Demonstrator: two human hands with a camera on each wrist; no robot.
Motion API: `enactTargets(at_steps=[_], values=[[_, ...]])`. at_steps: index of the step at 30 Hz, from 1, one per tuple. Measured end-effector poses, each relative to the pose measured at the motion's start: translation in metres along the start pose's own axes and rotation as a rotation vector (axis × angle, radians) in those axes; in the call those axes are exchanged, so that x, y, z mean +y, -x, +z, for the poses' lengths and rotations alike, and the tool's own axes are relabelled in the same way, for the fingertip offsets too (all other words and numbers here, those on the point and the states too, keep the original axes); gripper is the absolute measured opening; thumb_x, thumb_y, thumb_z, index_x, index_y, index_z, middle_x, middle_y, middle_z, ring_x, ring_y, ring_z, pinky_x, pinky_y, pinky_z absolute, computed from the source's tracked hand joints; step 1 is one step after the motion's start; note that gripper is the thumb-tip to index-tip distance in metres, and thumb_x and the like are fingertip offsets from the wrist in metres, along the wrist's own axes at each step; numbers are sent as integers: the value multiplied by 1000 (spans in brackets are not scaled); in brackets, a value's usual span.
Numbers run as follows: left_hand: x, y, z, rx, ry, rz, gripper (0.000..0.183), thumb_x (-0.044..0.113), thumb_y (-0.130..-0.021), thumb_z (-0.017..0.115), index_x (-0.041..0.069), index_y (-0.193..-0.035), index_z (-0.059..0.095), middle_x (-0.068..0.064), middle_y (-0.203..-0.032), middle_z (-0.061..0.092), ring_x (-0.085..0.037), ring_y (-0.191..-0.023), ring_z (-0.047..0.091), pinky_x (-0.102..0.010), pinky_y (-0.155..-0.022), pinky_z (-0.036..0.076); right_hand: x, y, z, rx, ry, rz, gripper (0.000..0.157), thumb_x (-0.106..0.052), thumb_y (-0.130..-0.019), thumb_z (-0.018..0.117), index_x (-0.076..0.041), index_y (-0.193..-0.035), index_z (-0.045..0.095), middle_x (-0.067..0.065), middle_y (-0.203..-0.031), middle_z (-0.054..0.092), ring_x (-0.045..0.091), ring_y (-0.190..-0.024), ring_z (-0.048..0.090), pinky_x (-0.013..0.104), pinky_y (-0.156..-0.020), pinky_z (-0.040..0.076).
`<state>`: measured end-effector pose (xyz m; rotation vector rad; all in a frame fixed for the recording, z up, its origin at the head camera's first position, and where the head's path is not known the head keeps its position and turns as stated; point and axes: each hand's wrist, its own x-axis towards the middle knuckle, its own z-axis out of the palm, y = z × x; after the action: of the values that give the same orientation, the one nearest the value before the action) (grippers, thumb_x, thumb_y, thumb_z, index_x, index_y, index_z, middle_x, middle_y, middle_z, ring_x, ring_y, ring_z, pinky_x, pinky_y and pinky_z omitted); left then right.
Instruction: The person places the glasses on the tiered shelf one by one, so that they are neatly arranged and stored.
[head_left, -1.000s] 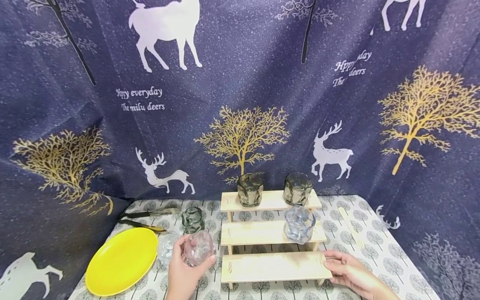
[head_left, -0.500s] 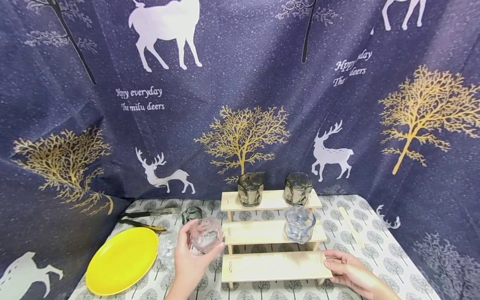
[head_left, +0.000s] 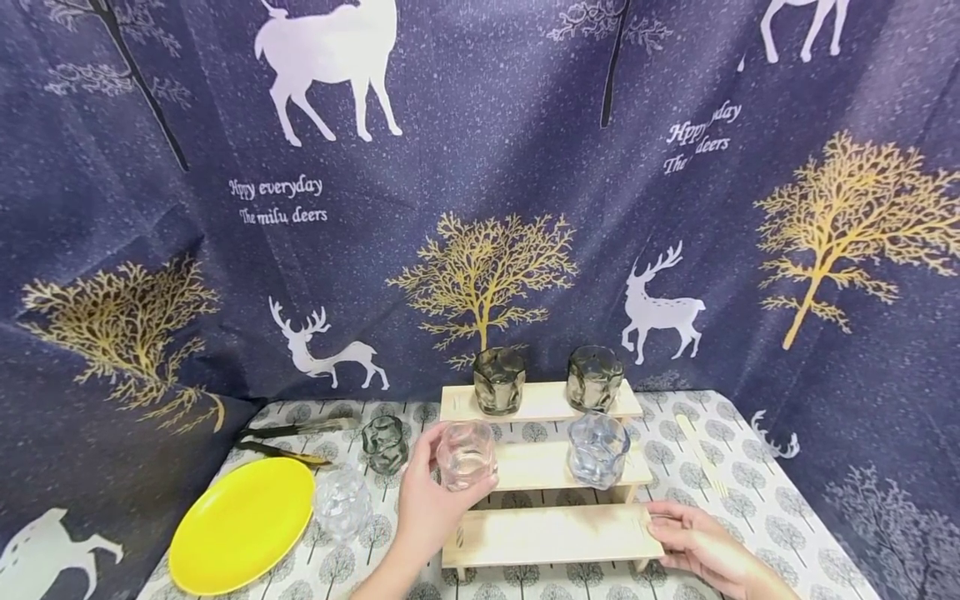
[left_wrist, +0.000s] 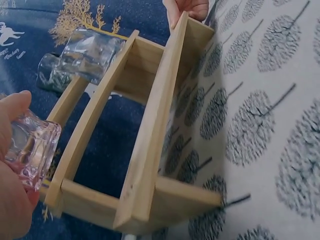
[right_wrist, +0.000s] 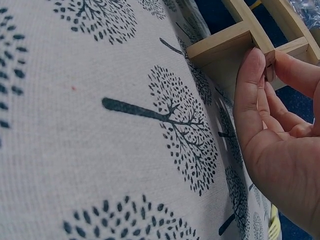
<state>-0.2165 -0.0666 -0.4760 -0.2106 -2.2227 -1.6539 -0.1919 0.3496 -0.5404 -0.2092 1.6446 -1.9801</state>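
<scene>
In the head view my left hand [head_left: 435, 500] grips a pinkish clear glass [head_left: 467, 454], thumb on the near side. The glass overlaps the left end of the middle shelf of a three-tier wooden rack [head_left: 555, 533]. My right hand [head_left: 697, 542] pinches the right end of the lowest shelf; the right wrist view shows thumb and fingers [right_wrist: 250, 75] closed on the board's corner. A bluish clear glass [head_left: 598, 450] stands at the right of the middle tier. On the top tier are two smoky dark glasses, one left [head_left: 499, 382] and one right [head_left: 595, 380].
Left of the rack, a dark green glass [head_left: 386, 445] and a clear faceted glass [head_left: 342, 504] stand on the tree-print cloth. Farther left lie a yellow plate [head_left: 242, 525] and dark-handled utensils [head_left: 288, 450]. A pale fork [head_left: 701, 454] lies on the right.
My left hand has carried the pinkish glass up and to the right, from beside the clear glass to the middle shelf's left end. My right hand keeps its place on the rack.
</scene>
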Motion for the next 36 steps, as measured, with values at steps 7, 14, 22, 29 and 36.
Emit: enactTargets(at_steps=[7, 14, 22, 29, 36], values=[[8, -4, 19, -51, -11, 14, 94, 39, -63, 101, 26, -143, 53, 6, -126, 64, -17, -112, 62, -44, -97, 53, 2, 0, -1, -12, -9, -10, 39, -9, -111, 46, 8, -146, 46, 10, -118, 67, 17, -97, 69, 28, -82, 59], [14, -6, 34, -53, -67, 13, 95, 42, -63, 100, 28, -143, 52, 3, -130, 65, -22, -116, 63, -54, -99, 51, 2, 0, 0, -9, 0, -14, 39, -9, -110, 46, 8, -145, 46, 9, -118, 67, 17, -97, 69, 29, -82, 59], [13, -8, 40, -38, -73, -6, 95, 40, -63, 100, 25, -143, 51, -6, -132, 66, -29, -116, 64, -56, -98, 52, 1, 0, 1, 1, 4, -1, 42, -10, -110, 47, 10, -147, 43, 9, -118, 67, 17, -97, 69, 28, -82, 59], [10, -9, 41, -61, -81, -11, 95, 44, -65, 99, 24, -145, 50, -8, -133, 65, -30, -117, 64, -55, -97, 53, 2, -1, -1, 4, 7, 10, 43, -11, -111, 46, 10, -148, 42, 9, -118, 67, 17, -97, 69, 29, -82, 59], [13, -10, 37, -99, -59, -35, 100, 47, -68, 97, 21, -150, 45, -7, -136, 61, -28, -120, 61, -52, -102, 52, 4, -2, -4, 9, 8, 15, 46, -12, -111, 45, 13, -150, 38, 9, -118, 67, 18, -98, 69, 31, -83, 59]])
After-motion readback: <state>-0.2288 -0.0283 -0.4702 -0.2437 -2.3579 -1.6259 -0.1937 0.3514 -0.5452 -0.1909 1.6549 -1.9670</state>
